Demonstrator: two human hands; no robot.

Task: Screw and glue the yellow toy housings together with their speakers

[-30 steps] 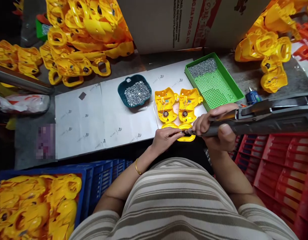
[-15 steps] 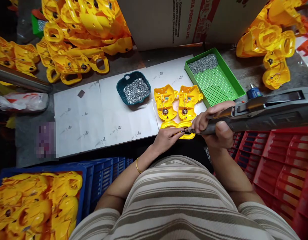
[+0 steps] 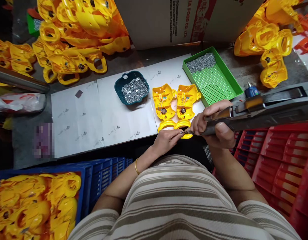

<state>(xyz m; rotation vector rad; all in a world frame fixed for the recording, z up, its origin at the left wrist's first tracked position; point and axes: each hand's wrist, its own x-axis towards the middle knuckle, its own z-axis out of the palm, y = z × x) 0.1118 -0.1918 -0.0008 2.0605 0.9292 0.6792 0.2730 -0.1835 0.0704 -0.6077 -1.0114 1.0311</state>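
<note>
My right hand point(image 3: 213, 125) is wrapped around a grey and black electric screwdriver point(image 3: 268, 113), its bit pointing left. My left hand point(image 3: 167, 139) has thumb and forefinger pinched at the bit's tip, on what looks like a tiny screw point(image 3: 182, 132); most of it is hidden by the fingers. Just beyond the hands, two yellow plastic shell halves point(image 3: 163, 101) lie side by side with their hollow insides up. Thin wires and a round metal part show in each. Their yellow loop handles point(image 3: 167, 124) reach the table's near edge, partly behind my hands.
A dark green dish point(image 3: 121, 95) of small metal pieces and a green perforated tray point(image 3: 226, 83) with screws stand behind. Yellow shells pile up at the back left point(image 3: 94, 26) and back right point(image 3: 258, 36). A blue crate point(image 3: 82, 186) and red crates point(image 3: 273, 153) flank my body.
The whole view has shifted slightly left. My left fingertips and the screwdriver bit stay together, with only a small change in finger position. The shells lie where they were.
</note>
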